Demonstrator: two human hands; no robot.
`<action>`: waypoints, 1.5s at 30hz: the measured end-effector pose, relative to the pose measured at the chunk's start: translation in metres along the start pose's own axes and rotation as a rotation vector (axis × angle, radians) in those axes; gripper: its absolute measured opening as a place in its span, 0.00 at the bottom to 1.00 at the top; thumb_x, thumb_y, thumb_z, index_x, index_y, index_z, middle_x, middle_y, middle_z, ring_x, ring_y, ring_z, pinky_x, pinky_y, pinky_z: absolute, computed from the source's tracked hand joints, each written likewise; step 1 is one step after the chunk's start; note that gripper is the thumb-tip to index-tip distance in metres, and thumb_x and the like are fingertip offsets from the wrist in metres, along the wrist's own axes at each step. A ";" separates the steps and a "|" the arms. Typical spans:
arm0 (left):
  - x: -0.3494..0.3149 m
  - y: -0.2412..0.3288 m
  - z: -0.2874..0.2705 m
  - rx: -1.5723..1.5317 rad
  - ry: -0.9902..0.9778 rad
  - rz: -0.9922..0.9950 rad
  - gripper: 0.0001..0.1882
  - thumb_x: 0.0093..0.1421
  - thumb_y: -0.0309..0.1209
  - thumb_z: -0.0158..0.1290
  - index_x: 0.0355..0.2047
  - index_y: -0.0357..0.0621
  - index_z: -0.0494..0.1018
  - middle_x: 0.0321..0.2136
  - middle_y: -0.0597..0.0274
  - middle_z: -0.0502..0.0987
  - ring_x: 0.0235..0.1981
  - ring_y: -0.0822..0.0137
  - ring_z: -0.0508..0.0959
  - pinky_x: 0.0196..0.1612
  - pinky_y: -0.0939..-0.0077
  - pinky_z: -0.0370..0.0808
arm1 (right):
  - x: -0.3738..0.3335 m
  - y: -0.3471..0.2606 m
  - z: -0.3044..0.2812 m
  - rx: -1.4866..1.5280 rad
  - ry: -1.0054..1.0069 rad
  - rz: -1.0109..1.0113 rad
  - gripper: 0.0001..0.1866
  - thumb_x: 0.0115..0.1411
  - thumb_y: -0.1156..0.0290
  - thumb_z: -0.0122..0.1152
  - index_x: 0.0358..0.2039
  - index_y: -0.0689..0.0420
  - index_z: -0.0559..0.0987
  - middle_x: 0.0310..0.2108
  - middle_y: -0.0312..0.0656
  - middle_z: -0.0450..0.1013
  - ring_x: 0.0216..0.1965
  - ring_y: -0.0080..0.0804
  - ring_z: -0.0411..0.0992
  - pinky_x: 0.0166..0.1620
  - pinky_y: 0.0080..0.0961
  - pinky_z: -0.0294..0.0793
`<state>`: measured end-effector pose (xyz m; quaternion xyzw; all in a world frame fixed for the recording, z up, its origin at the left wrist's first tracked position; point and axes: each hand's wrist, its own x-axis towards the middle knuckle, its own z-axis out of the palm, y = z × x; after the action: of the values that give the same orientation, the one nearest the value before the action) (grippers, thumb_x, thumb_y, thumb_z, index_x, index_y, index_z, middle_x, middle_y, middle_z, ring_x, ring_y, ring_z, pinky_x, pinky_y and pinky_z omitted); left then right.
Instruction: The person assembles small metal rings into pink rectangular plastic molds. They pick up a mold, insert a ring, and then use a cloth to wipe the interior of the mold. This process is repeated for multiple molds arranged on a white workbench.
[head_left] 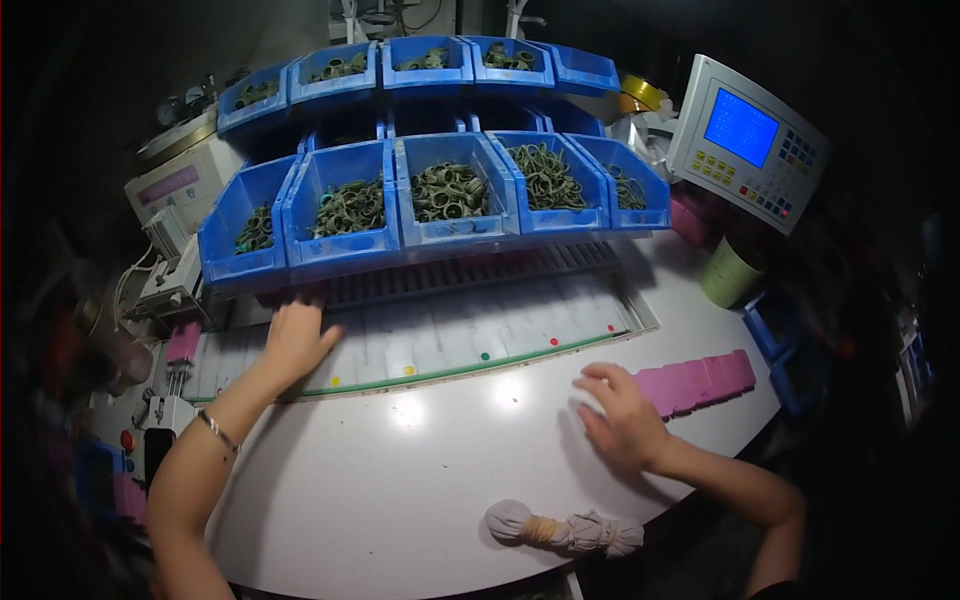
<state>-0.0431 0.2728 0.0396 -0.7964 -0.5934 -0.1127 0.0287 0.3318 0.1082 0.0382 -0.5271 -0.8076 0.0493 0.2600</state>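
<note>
My left hand [297,338] stretches forward over the white slanted panel [450,335], its fingertips in the shadow under the front row of blue bins. The thumb stands apart from the fingers, and nothing shows in this hand. My right hand [625,415] hovers above the white table [400,490] with thumb and fingers apart, holding nothing. Just beyond it lies a row of overlapping pink pieces [697,383]. Nearer to me is a grey cloth bundle [590,534], bound with a tan band around its middle.
Two tiers of blue bins [450,228] hold dark green ring-like parts. A slotted dark rack [480,277] runs beneath them. At the right stand a control box with a blue screen [741,130] and a green cup [731,273]. A small machine [172,285] stands left.
</note>
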 end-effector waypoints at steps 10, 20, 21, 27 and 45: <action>0.060 -0.149 0.052 0.194 -0.108 -0.066 0.26 0.60 0.44 0.40 0.55 0.44 0.62 0.56 0.51 0.62 0.59 0.53 0.60 0.61 0.61 0.54 | 0.166 0.052 0.055 -0.078 -0.228 0.253 0.29 0.54 0.57 0.57 0.52 0.61 0.66 0.49 0.63 0.63 0.50 0.56 0.63 0.53 0.38 0.63; 0.078 -0.072 0.057 -0.290 0.061 0.138 0.23 0.61 0.48 0.44 0.48 0.44 0.69 0.47 0.48 0.70 0.49 0.50 0.69 0.53 0.62 0.66 | 0.237 0.081 0.078 -0.043 -0.359 0.089 0.32 0.56 0.42 0.48 0.53 0.52 0.69 0.55 0.51 0.63 0.56 0.46 0.60 0.59 0.35 0.57; 0.077 -0.069 0.054 -0.275 0.041 0.158 0.23 0.61 0.47 0.45 0.49 0.44 0.68 0.48 0.49 0.70 0.50 0.51 0.69 0.54 0.63 0.65 | 0.239 0.073 0.079 -0.053 -0.381 0.091 0.32 0.56 0.42 0.48 0.54 0.52 0.68 0.55 0.50 0.62 0.57 0.45 0.59 0.60 0.35 0.56; 0.095 -0.072 0.059 -0.404 -0.073 0.268 0.27 0.60 0.48 0.47 0.53 0.44 0.64 0.51 0.50 0.66 0.53 0.53 0.66 0.56 0.62 0.63 | 0.247 0.060 0.067 -0.024 -0.506 0.059 0.35 0.58 0.42 0.45 0.58 0.53 0.63 0.58 0.50 0.59 0.60 0.45 0.56 0.62 0.34 0.53; 0.044 -0.035 0.003 0.169 -0.169 0.250 0.54 0.50 0.69 0.41 0.61 0.33 0.47 0.58 0.34 0.53 0.59 0.44 0.57 0.63 0.58 0.51 | 0.205 0.057 0.067 -0.207 -0.338 -0.084 0.49 0.48 0.33 0.53 0.54 0.68 0.62 0.51 0.62 0.63 0.56 0.49 0.59 0.60 0.36 0.57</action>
<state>-0.0635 0.3252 0.0436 -0.8655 -0.4973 0.0093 0.0593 0.2841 0.3264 0.0362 -0.5012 -0.8617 0.0432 0.0670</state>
